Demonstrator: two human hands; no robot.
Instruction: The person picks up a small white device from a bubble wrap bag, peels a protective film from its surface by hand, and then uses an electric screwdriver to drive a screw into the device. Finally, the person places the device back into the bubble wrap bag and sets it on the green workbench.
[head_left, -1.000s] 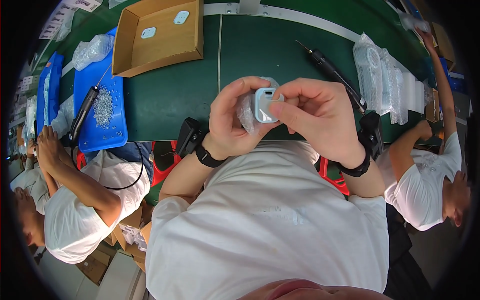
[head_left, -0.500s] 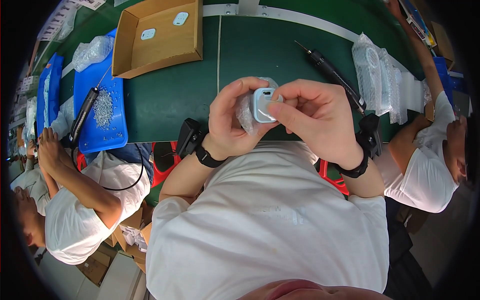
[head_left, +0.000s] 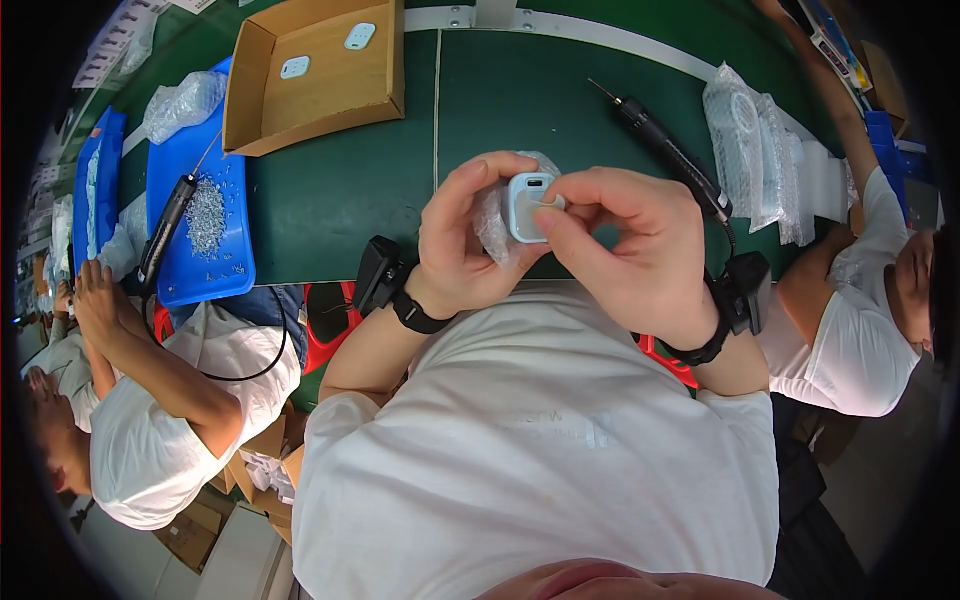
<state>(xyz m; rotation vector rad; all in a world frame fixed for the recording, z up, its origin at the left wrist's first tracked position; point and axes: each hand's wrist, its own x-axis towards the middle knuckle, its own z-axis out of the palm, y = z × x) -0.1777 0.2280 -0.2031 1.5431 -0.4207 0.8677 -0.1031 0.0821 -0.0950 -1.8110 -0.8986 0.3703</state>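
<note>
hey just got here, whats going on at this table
A person holds a small pale blue device in the left hand, with bubble wrap against it. The right hand has its thumb and forefinger at the device's face; what they pinch, if anything, is unclear. Beyond, two pale pieces lie in a cardboard tray, and a black screwdriver-like tool lies on the green table.

Between the hands (head_left: 635, 245) I see a pale-blue rounded-square plastic device (head_left: 524, 228), smooth with a soft sheen, with thin translucent film (head_left: 556, 203) at its face and crinkled, glossy clear plastic wrap (head_left: 490, 222) behind. Beyond them, the dark-green worktop (head_left: 490, 110) looks smooth, nearly matt. Left of them I make out a matt brown cardboard tray (head_left: 335, 112) and a smooth blue plastic tray (head_left: 228, 282).
</note>
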